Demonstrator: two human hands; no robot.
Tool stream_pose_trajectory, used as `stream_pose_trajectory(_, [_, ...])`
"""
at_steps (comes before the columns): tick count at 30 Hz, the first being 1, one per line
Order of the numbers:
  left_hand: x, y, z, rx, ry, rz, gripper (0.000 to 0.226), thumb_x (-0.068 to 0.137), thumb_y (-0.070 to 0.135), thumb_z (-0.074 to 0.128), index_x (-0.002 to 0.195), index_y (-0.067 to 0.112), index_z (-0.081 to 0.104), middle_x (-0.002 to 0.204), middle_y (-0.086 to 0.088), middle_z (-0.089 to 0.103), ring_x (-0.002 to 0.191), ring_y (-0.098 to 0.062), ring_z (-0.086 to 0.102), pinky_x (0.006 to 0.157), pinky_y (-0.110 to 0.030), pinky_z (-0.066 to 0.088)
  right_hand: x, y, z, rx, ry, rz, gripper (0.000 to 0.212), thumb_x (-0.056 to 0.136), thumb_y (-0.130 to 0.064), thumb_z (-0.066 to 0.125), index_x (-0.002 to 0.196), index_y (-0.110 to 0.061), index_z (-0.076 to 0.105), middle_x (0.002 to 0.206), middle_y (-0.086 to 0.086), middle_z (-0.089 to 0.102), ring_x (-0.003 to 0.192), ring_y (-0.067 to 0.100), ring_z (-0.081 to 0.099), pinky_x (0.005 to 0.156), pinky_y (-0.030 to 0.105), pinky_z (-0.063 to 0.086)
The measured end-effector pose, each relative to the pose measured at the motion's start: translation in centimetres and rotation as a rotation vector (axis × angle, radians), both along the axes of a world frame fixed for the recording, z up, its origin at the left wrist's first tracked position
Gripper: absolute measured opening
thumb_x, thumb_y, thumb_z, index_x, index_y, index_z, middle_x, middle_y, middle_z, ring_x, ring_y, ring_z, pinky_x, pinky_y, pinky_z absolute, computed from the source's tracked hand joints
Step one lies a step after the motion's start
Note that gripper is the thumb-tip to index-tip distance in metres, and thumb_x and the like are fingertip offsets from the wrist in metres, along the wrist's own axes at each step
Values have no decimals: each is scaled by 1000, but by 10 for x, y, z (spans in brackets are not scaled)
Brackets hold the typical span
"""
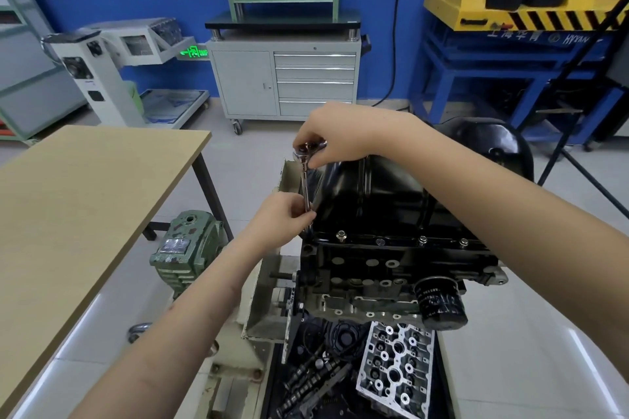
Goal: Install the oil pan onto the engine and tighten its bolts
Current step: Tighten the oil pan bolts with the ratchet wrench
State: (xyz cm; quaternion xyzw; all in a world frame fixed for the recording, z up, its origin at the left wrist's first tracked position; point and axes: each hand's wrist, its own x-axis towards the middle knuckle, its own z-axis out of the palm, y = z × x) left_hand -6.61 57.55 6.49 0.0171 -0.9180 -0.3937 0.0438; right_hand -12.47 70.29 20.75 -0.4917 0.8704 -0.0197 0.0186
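Observation:
The black oil pan (374,194) sits on top of the upturned black engine block (391,269). Bolts (340,235) stand along its near flange. A chrome ratchet with a long extension (305,187) stands upright at the pan's left corner. My right hand (326,136) grips the ratchet head at the top. My left hand (282,218) pinches the lower part of the extension just above the flange. The socket end is hidden behind my left fingers.
A wooden table (85,214) stands at the left. A green gearbox (187,248) of the engine stand sits below it. A cylinder head (394,360) and camshafts (313,381) lie in the tray underneath. The oil filter (439,303) juts out at the right.

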Motion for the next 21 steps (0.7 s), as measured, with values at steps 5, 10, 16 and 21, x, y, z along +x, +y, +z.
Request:
stream_pose_trajectory(5, [2,3,-1,-20,-14,26,31,81,27,69,79,-4,61,80,-18,65,80,-30,60,74,-36,48,-2,2,-8,-8,115,-123,48,81,-50,59,75,-2,60,61,9,51,55,23,44,45,26,25])
stream_pose_trajectory(10, [1,4,-4,-104,3,50,34,84,27,66,65,1,53,62,-11,56,65,-25,51,57,-28,38,3,-1,-9,-69,46,-111,48,81,-48,60,77,0,60,60,11,48,57,19,38,46,26,23])
stream_pose_trajectory(16, [-2,0,-4,-1,-40,-20,21,87,17,61,92,-3,65,84,-15,68,82,-27,63,78,-34,49,1,1,-4,3,8,34,27,88,-28,57,103,-6,63,86,4,63,75,21,51,53,26,28])
stream_pose_trajectory(21, [1,-3,-10,86,-34,10,17,83,24,68,70,15,61,67,6,62,65,-5,57,60,-10,41,-2,-1,-7,-20,54,-51,40,83,-44,60,92,-5,63,69,0,56,62,17,49,47,23,27])
